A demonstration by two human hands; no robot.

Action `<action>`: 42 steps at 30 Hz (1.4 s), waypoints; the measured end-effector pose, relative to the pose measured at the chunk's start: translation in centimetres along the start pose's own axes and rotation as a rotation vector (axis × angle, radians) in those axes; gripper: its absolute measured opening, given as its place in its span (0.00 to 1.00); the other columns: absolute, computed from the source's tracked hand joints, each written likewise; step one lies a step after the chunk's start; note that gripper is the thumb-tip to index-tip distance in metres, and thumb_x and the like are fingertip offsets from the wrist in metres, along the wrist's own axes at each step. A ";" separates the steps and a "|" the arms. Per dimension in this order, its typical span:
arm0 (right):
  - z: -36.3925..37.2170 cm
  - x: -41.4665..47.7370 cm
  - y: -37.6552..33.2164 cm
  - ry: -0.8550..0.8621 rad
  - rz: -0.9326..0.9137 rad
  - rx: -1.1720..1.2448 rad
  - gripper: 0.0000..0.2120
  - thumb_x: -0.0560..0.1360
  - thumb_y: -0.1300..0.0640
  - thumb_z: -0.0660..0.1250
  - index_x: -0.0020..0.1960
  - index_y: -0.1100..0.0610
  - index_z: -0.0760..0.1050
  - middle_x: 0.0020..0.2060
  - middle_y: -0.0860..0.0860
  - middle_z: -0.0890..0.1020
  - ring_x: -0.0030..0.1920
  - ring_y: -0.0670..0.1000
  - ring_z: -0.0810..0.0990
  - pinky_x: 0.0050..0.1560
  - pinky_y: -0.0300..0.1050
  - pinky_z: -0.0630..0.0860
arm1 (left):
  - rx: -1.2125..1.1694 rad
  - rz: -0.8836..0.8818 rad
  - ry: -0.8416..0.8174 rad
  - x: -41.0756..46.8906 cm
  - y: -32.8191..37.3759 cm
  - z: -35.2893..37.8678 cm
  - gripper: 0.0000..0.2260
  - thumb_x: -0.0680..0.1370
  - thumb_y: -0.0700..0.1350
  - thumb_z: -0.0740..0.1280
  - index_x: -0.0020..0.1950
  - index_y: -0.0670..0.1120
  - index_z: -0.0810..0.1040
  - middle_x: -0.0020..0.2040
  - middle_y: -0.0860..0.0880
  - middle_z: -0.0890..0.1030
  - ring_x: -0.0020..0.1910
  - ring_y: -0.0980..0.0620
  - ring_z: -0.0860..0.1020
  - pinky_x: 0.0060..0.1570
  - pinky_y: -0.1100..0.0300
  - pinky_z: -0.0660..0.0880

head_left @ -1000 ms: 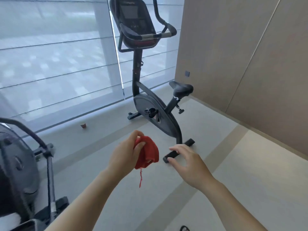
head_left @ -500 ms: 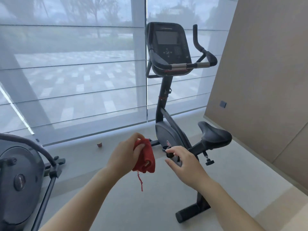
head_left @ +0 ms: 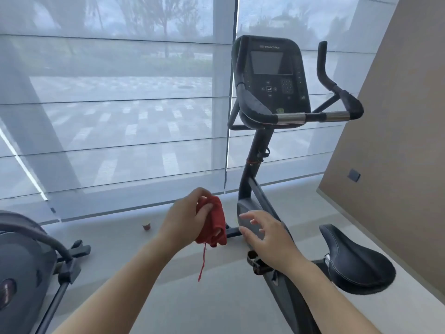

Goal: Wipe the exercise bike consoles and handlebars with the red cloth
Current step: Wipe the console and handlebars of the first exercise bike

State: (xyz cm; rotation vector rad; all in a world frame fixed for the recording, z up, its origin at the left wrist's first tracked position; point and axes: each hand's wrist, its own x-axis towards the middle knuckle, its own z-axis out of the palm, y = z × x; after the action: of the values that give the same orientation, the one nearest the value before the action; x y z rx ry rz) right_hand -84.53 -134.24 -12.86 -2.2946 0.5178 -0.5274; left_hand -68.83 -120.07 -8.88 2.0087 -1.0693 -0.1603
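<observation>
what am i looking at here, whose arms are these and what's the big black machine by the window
There is no robot here. The picture comes from one wide-angle camera worn on a person's head, looking forward and down, so the two bare arms reaching in from the bottom are the wearer's own.

The left hand is closed around a bunched red cloth with a loose thread dangling from it. The right hand is open, fingers spread, and holds nothing.

The black machine is an upright exercise bike. At the top is its console, a dark screen with buttons below, with handlebars around it. Its saddle is at the lower right.

Part of another exercise machine shows at the lower left. A small cup-like object sits on the floor by the shaded window. The cloth is not touching the bike.
</observation>
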 end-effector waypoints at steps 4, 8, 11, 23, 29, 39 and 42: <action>-0.7 8.1 0.9 0.064 -0.025 -0.016 0.11 0.75 0.47 0.64 0.58 0.43 0.72 0.55 0.37 0.74 0.55 0.39 0.73 0.51 0.28 0.68 | -0.017 0.045 -0.020 8.2 -1.2 -0.2 0.06 0.78 0.48 0.61 0.54 0.55 0.73 0.49 0.53 0.80 0.45 0.50 0.78 0.37 0.62 0.74; -2.1 15.9 1.1 0.131 -0.058 -0.033 0.11 0.75 0.46 0.65 0.57 0.41 0.72 0.54 0.36 0.74 0.55 0.37 0.73 0.52 0.29 0.68 | -0.022 0.123 -0.024 17.0 -1.7 -1.4 0.05 0.78 0.48 0.61 0.53 0.57 0.73 0.47 0.54 0.80 0.42 0.53 0.78 0.35 0.65 0.73; -3.3 20.9 1.4 0.192 -0.082 -0.025 0.11 0.75 0.47 0.65 0.57 0.43 0.72 0.53 0.34 0.74 0.55 0.39 0.73 0.52 0.30 0.68 | -0.020 0.177 0.013 22.9 -1.9 -1.9 0.06 0.78 0.47 0.62 0.49 0.60 0.74 0.45 0.57 0.80 0.41 0.55 0.78 0.36 0.63 0.74; -10.3 31.9 2.4 0.296 -0.167 -0.066 0.12 0.75 0.51 0.65 0.58 0.49 0.74 0.53 0.39 0.75 0.52 0.36 0.73 0.50 0.24 0.68 | -0.047 0.293 0.180 38.2 3.9 -3.0 0.05 0.78 0.47 0.63 0.49 0.57 0.76 0.41 0.58 0.79 0.40 0.56 0.78 0.37 0.61 0.74; -14.2 35.1 4.1 0.411 -0.205 -0.065 0.12 0.75 0.53 0.66 0.58 0.50 0.75 0.53 0.40 0.76 0.53 0.39 0.75 0.52 0.29 0.71 | -0.106 0.422 0.423 42.2 8.6 -1.3 0.07 0.78 0.44 0.62 0.52 0.54 0.76 0.43 0.57 0.78 0.42 0.55 0.75 0.37 0.69 0.67; -15.7 35.7 8.3 0.436 -0.153 -0.087 0.11 0.74 0.53 0.67 0.56 0.47 0.75 0.52 0.38 0.76 0.54 0.36 0.73 0.49 0.26 0.70 | 0.347 0.453 -0.156 42.5 3.0 6.2 0.24 0.78 0.52 0.62 0.73 0.55 0.61 0.75 0.58 0.59 0.73 0.55 0.59 0.68 0.56 0.62; -15.7 36.2 8.4 0.435 -0.156 -0.099 0.11 0.74 0.54 0.67 0.56 0.47 0.75 0.52 0.38 0.76 0.54 0.35 0.73 0.49 0.25 0.69 | 0.376 0.436 -0.140 43.4 3.3 6.3 0.24 0.79 0.53 0.60 0.74 0.56 0.59 0.75 0.59 0.58 0.73 0.55 0.59 0.66 0.54 0.65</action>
State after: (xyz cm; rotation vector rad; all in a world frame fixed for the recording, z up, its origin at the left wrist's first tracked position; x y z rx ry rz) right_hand -64.00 -166.71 -0.59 -2.3293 0.5819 -1.1135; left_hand -46.51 -156.84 0.45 2.0487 -1.7014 0.1431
